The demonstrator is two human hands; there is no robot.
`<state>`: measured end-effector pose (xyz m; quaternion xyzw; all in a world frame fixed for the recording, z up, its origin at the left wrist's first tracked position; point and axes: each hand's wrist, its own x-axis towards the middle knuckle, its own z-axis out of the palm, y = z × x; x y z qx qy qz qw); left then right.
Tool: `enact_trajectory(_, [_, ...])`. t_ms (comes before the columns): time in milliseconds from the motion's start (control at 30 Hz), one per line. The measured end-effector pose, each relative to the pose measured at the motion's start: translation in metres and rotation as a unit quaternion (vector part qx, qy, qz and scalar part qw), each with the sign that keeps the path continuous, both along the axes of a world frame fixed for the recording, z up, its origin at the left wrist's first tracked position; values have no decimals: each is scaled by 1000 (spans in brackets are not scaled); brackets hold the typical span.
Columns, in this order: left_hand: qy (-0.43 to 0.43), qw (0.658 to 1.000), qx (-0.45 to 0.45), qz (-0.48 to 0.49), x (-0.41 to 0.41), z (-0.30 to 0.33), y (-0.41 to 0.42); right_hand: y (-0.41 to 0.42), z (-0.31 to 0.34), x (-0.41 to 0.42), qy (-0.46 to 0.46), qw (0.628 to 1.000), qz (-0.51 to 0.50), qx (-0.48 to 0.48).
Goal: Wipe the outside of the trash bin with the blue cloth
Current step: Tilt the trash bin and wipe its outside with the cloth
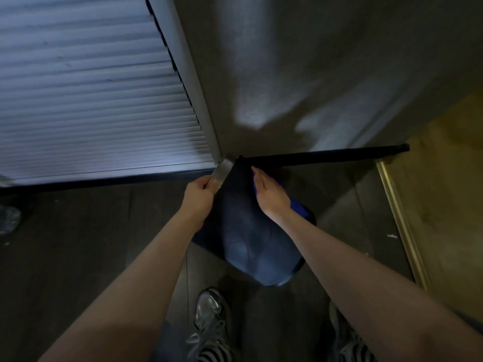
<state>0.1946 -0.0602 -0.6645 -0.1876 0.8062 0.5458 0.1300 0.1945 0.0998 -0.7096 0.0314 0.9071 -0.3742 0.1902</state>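
Your left hand [200,194] sits just left of the frame's centre, its fingers curled tight around a shiny silver part [222,171] at the top edge of the trash bin [251,246]; whether that part is a lid, a flap or a rim, you cannot tell in this dim light. The bin is dark, fills the centre of the frame between your two forearms, and stands on the dark floor [78,244] close to the corner where the wall [300,74] meets a pale slatted blind [91,100] in the upper left. Its near surface shows a bluish sheen low in the centre.

Your right hand [269,194] lies flat and spread, fingers nearly straight, pressing the blue cloth [298,206] against the bin's right side. The cloth shows as bright blue patches at the fingertips and behind the wrist; the rest is hidden under your palm.

A black baseboard [326,155] runs along the foot of the wall from the corner toward the right. At the right edge, a brass-coloured strip [400,218] borders a yellowish surface. At the bottom of the frame, your silver sneaker [211,317] with striped fabric below it points toward the bin.
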Motion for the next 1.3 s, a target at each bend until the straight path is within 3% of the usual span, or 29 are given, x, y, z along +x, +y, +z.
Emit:
enact_trajectory(167, [-24,999,-4,26,-4,0,3,-42,14,5,50,994,32,96])
enact_trajectory(300, [-26,998,31,38,0,3,0,-64,18,39,114,990,85,-1])
enact_trajectory(400, [-38,996,73,39,6,8,0,-54,13,41,151,980,123,49])
enact_trajectory(467, [-33,995,87,32,7,10,4,-50,12,33,179,973,104,99])
enact_trajectory(600, [-43,993,104,19,8,13,7,-43,8,18,204,971,65,105])
enact_trajectory(667, [-46,994,93,31,8,12,4,-38,3,9,169,982,14,85])
enact_trajectory(833, [-74,986,142,48,16,16,-5,11,-13,7,-53,989,-117,78])
enact_trajectory(1000, [-47,997,57,-6,19,23,7,37,-14,31,-145,963,-221,59])
enact_trajectory(1133, [-16,999,10,-50,18,28,19,3,6,24,6,979,-201,33])
enact_trajectory(1233, [-14,998,23,-64,19,30,23,-37,23,8,136,985,-84,61])
enact_trajectory(1300, [-34,997,40,-49,19,30,20,-52,28,14,170,981,-4,90])
